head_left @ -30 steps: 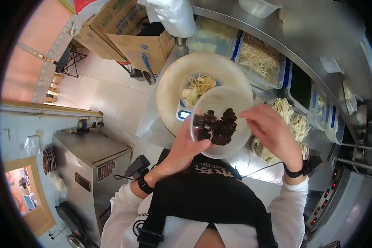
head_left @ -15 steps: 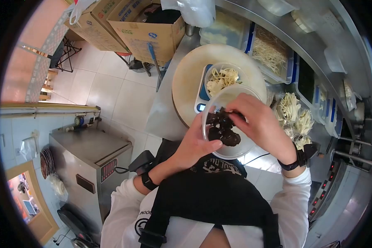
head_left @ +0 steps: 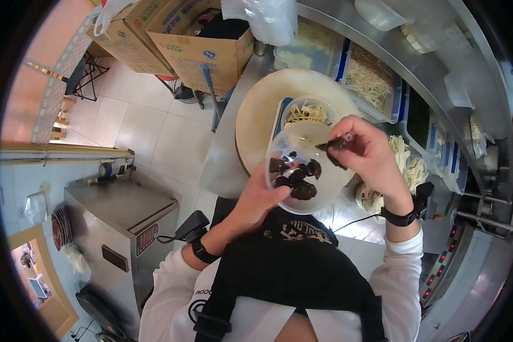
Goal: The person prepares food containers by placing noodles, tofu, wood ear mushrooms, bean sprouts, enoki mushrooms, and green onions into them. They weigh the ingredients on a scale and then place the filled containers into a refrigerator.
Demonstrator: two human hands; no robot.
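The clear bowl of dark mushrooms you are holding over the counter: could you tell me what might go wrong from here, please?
1. The left hand alone holds the clear bowl by its rim, tilted and off the counter; it could tip and spill.
2. The right hand pinches a dark mushroom piece in a light fingertip grip; it might drop beside the container of noodles on the scale.

A clear, glossy plastic tub (head_left: 305, 171) holds dark, shiny wood-ear fungus (head_left: 295, 178) above a brushed metal counter (head_left: 225, 165).
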